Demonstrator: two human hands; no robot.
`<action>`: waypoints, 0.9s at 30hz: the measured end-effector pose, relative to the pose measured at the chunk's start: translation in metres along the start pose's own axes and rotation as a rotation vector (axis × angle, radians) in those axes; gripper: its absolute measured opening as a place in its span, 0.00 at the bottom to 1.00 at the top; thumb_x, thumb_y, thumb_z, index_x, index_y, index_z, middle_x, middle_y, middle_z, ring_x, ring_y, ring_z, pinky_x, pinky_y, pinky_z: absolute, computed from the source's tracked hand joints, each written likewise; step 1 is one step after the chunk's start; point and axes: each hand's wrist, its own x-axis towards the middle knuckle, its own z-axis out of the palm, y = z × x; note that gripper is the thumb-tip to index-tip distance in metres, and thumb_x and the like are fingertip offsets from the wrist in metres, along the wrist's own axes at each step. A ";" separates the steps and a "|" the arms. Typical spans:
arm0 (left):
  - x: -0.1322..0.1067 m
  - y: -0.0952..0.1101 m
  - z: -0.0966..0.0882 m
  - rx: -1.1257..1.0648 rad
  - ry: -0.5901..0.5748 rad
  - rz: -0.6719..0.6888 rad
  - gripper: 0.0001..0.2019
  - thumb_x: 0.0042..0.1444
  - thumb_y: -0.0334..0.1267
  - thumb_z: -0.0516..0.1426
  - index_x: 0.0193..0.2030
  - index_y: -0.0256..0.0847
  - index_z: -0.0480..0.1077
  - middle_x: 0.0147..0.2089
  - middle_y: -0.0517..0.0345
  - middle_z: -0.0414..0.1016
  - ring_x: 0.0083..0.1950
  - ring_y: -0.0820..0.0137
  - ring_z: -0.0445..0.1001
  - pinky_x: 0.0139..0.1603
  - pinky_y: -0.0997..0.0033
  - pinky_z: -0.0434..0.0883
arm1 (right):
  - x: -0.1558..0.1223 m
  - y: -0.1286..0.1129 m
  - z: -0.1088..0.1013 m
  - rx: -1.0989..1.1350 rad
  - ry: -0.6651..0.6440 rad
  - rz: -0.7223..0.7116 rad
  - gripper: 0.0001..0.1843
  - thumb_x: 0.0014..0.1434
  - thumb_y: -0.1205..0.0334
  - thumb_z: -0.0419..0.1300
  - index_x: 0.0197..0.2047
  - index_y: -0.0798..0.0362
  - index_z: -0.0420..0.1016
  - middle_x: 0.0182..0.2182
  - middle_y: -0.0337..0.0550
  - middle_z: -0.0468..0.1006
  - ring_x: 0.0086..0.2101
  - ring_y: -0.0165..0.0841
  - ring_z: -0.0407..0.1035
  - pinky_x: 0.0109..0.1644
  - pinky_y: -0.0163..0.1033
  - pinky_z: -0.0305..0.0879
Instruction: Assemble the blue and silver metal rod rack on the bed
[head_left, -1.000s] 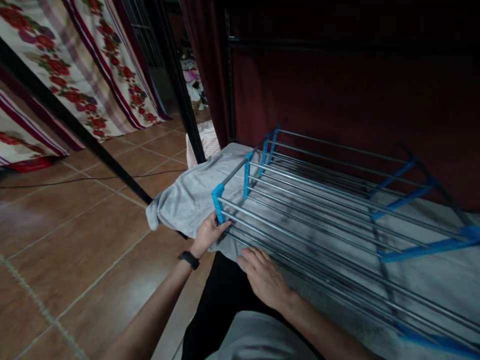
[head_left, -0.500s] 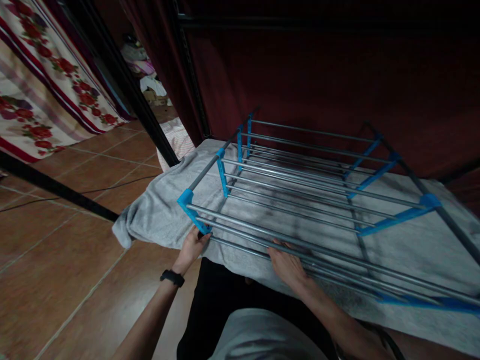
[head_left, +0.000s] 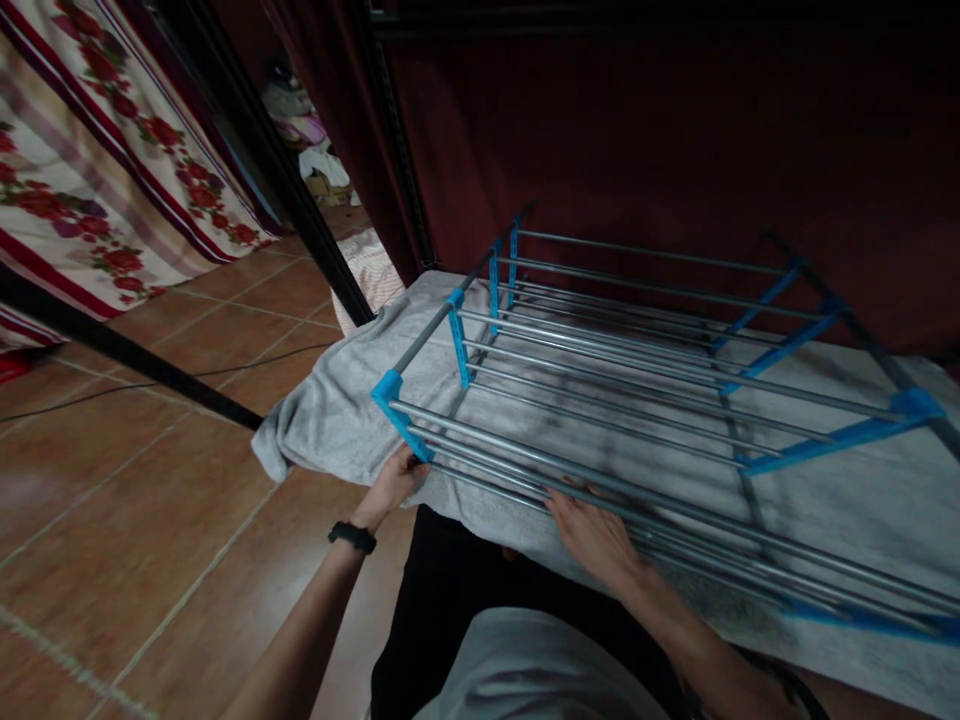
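Note:
A rack (head_left: 459, 340) of silver metal rods and blue plastic brackets lies across the grey blanket in front of me. My left hand (head_left: 396, 480) is closed on the lower end of the rack's near-left blue bracket (head_left: 407, 425), its fingertips partly hidden behind it. Along the near side, my right hand (head_left: 589, 530) is closed around a lower metal rod, with its fingers partly hidden by the rods. The rack's near-right end runs out of view.
A grey blanket (head_left: 330, 410) spreads beneath the rack and hangs over the edge at the left. Black frame bars (head_left: 150, 365) cross the left side, above a tiled floor (head_left: 187, 480). Dark red curtains (head_left: 637, 150) hang behind, and a floral cloth (head_left: 97, 180) hangs far left.
The view has shifted slightly, so the rack and blanket appear a little further right. Both hands keep their places on the rack.

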 end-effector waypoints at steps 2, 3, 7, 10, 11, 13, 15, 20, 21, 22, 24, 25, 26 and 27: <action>0.000 0.000 0.000 0.005 0.007 -0.002 0.07 0.48 0.39 0.59 0.34 0.40 0.71 0.40 0.54 0.74 0.43 0.62 0.74 0.51 0.57 0.74 | -0.001 0.000 -0.001 0.007 0.000 0.003 0.20 0.72 0.64 0.43 0.54 0.48 0.75 0.56 0.48 0.77 0.52 0.40 0.73 0.60 0.45 0.63; 0.000 -0.001 0.000 0.009 0.010 -0.005 0.07 0.48 0.39 0.59 0.34 0.40 0.71 0.40 0.54 0.74 0.43 0.62 0.74 0.50 0.57 0.74 | -0.001 0.000 -0.001 0.014 0.002 0.003 0.20 0.72 0.63 0.44 0.54 0.48 0.75 0.56 0.48 0.77 0.53 0.40 0.73 0.60 0.46 0.63; -0.003 -0.005 -0.003 0.024 0.016 -0.019 0.08 0.49 0.39 0.60 0.36 0.40 0.72 0.40 0.54 0.74 0.42 0.63 0.74 0.48 0.59 0.74 | 0.003 0.003 0.000 0.020 0.023 0.004 0.19 0.71 0.63 0.45 0.54 0.48 0.75 0.56 0.49 0.77 0.53 0.40 0.72 0.60 0.45 0.62; -0.004 -0.007 -0.003 0.031 0.014 -0.019 0.09 0.49 0.40 0.60 0.37 0.40 0.73 0.40 0.54 0.75 0.42 0.63 0.74 0.46 0.61 0.75 | 0.007 0.007 0.003 -0.003 0.044 -0.004 0.21 0.71 0.63 0.45 0.59 0.46 0.72 0.55 0.48 0.77 0.54 0.41 0.72 0.61 0.46 0.61; -0.004 -0.007 -0.003 0.033 0.016 -0.016 0.09 0.48 0.40 0.60 0.37 0.40 0.74 0.40 0.53 0.74 0.42 0.63 0.74 0.46 0.61 0.75 | 0.008 0.008 0.006 -0.016 0.047 -0.012 0.22 0.71 0.64 0.44 0.61 0.46 0.71 0.55 0.47 0.77 0.54 0.42 0.72 0.61 0.47 0.61; -0.004 -0.007 -0.002 0.044 0.026 -0.011 0.08 0.48 0.38 0.60 0.35 0.40 0.74 0.40 0.53 0.74 0.42 0.63 0.74 0.45 0.62 0.75 | 0.010 0.009 0.012 -0.053 0.048 -0.021 0.23 0.71 0.65 0.43 0.61 0.47 0.71 0.55 0.48 0.77 0.53 0.43 0.72 0.60 0.48 0.61; -0.004 -0.007 -0.001 0.061 0.043 -0.008 0.07 0.46 0.37 0.60 0.34 0.40 0.74 0.40 0.53 0.73 0.42 0.63 0.74 0.45 0.62 0.76 | 0.011 0.010 0.020 -0.084 0.042 -0.009 0.23 0.71 0.66 0.42 0.58 0.49 0.74 0.54 0.51 0.78 0.52 0.44 0.73 0.60 0.49 0.62; -0.002 -0.004 0.001 0.100 0.069 -0.005 0.08 0.44 0.34 0.60 0.34 0.40 0.75 0.40 0.53 0.73 0.42 0.63 0.74 0.46 0.62 0.76 | 0.011 0.011 0.032 -0.071 0.079 0.028 0.22 0.69 0.68 0.45 0.59 0.51 0.73 0.56 0.53 0.76 0.55 0.44 0.71 0.63 0.50 0.60; -0.002 -0.003 0.001 0.101 0.072 -0.003 0.08 0.44 0.34 0.60 0.34 0.40 0.75 0.41 0.53 0.73 0.43 0.63 0.74 0.46 0.61 0.76 | 0.010 0.010 0.033 -0.076 0.103 0.027 0.22 0.69 0.69 0.46 0.61 0.51 0.72 0.58 0.53 0.75 0.57 0.44 0.70 0.64 0.51 0.60; -0.002 -0.002 0.002 0.101 0.075 -0.001 0.09 0.44 0.34 0.60 0.34 0.40 0.75 0.41 0.53 0.73 0.43 0.62 0.74 0.47 0.61 0.76 | 0.009 0.008 0.034 -0.088 0.130 0.020 0.24 0.68 0.70 0.47 0.63 0.51 0.70 0.60 0.53 0.73 0.58 0.43 0.68 0.65 0.51 0.59; -0.002 -0.001 0.002 0.098 0.080 0.003 0.09 0.44 0.35 0.60 0.35 0.40 0.75 0.42 0.52 0.73 0.44 0.62 0.74 0.48 0.60 0.76 | 0.003 0.001 0.038 -0.106 0.187 -0.047 0.27 0.67 0.72 0.47 0.66 0.51 0.67 0.63 0.52 0.69 0.60 0.41 0.66 0.66 0.49 0.59; -0.003 0.000 0.002 0.096 0.081 0.005 0.08 0.44 0.35 0.60 0.34 0.40 0.75 0.42 0.52 0.73 0.44 0.62 0.74 0.48 0.59 0.76 | 0.000 -0.004 0.041 -0.103 0.207 -0.110 0.28 0.66 0.73 0.47 0.67 0.51 0.66 0.64 0.51 0.68 0.60 0.40 0.66 0.66 0.47 0.59; -0.003 0.000 0.002 0.094 0.081 0.007 0.08 0.45 0.35 0.60 0.34 0.40 0.75 0.43 0.52 0.73 0.44 0.62 0.74 0.48 0.59 0.76 | -0.003 -0.009 0.046 -0.089 0.221 -0.174 0.28 0.66 0.74 0.47 0.67 0.51 0.65 0.65 0.50 0.68 0.60 0.38 0.66 0.66 0.45 0.60; -0.003 0.001 0.002 0.092 0.082 0.009 0.08 0.45 0.35 0.60 0.35 0.40 0.75 0.43 0.52 0.73 0.44 0.62 0.73 0.48 0.58 0.76 | -0.006 -0.014 0.052 -0.072 0.232 -0.224 0.28 0.66 0.74 0.47 0.67 0.52 0.65 0.65 0.49 0.67 0.60 0.37 0.65 0.66 0.43 0.60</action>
